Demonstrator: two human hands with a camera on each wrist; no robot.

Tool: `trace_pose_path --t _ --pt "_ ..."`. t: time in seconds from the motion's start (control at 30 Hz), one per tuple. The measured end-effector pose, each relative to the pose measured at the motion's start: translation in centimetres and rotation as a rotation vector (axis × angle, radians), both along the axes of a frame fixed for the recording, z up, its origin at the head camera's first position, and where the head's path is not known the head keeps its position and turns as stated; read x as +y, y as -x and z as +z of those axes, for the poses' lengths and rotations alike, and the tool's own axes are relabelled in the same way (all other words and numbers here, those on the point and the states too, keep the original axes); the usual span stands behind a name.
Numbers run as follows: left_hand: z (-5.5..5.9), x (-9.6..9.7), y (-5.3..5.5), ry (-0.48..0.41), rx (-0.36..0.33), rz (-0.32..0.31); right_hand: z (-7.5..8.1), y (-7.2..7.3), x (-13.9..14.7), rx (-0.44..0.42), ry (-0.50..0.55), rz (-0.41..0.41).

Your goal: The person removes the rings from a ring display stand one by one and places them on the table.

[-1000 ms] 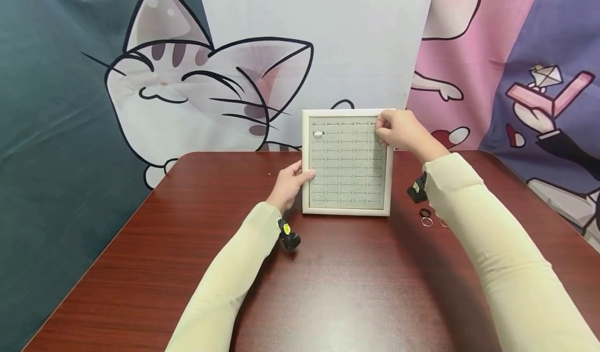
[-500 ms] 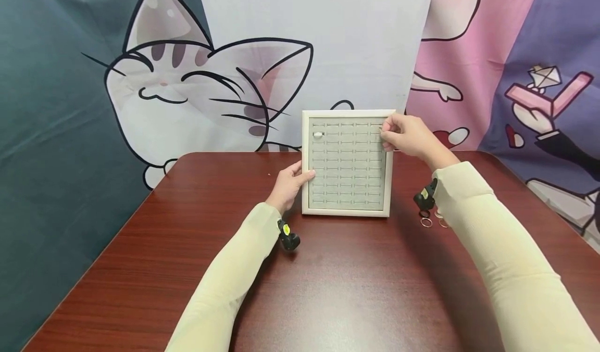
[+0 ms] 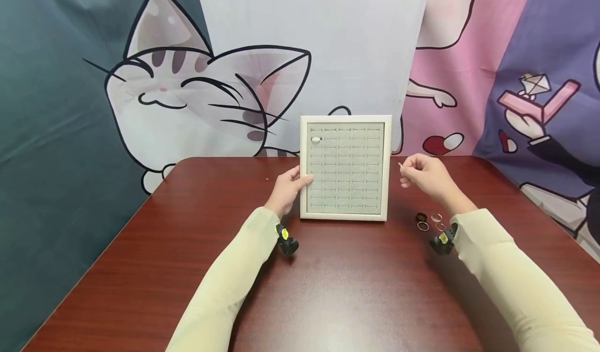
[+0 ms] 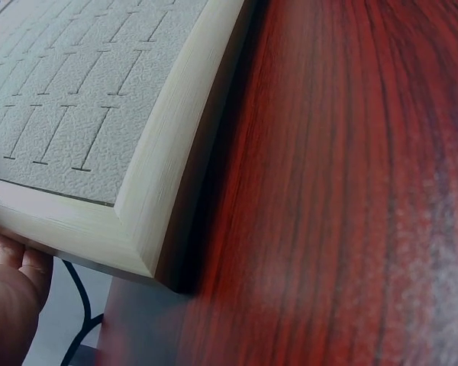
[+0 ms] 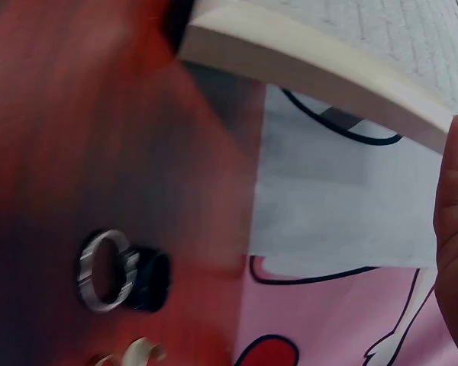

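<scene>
A ring display board point(image 3: 346, 167) with a cream frame and a grey slotted pad stands upright on the table. My left hand point(image 3: 287, 189) grips its left edge, thumb on the front; in the left wrist view, curled fingers point(image 4: 19, 263) show behind the frame. A silvery-white ring point(image 3: 316, 139) sits in a slot near the upper left. Right of the board and apart from it, my right hand point(image 3: 425, 177) pinches a small thin ring point(image 3: 400, 165) at its fingertips. In the right wrist view only part of that hand point(image 5: 454, 229) shows, the held ring out of sight.
Several loose rings lie right of the board: a black ring point(image 3: 421, 217), a silver ring point(image 3: 423, 226), another silvery ring point(image 3: 436, 218) and a thin gold-toned ring point(image 3: 440, 227). The reddish-brown table point(image 3: 328, 289) ends at a printed cartoon backdrop point(image 3: 356, 45).
My right hand has come away from the board's upper right, moving right and down with the small ring in its fingertips. The left hand keeps its grip on the frame.
</scene>
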State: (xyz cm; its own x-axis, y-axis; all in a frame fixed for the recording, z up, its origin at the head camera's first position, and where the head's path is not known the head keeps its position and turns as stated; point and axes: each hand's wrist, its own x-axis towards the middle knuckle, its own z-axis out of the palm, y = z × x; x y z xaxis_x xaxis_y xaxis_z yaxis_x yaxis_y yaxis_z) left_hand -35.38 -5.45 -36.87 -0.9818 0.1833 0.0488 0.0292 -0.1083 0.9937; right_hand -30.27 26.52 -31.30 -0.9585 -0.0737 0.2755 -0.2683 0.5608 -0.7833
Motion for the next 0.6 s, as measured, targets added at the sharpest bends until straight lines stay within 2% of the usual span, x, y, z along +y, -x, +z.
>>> trace_pose_path --t 0.17,0.33,0.6 --pt "-0.2 0.0 0.0 -0.006 0.001 -0.006 -0.9 -1.7 1.0 -0.029 -0.012 -0.002" --pt "0.0 -0.1 -0.1 -0.004 0.008 -0.006 -1.3 -3.2 1.7 -0.062 -0.009 -0.004" --pt "0.2 -0.1 -0.2 -0.005 0.011 -0.010 -2.0 -5.3 2.7 -0.201 0.187 -0.021"
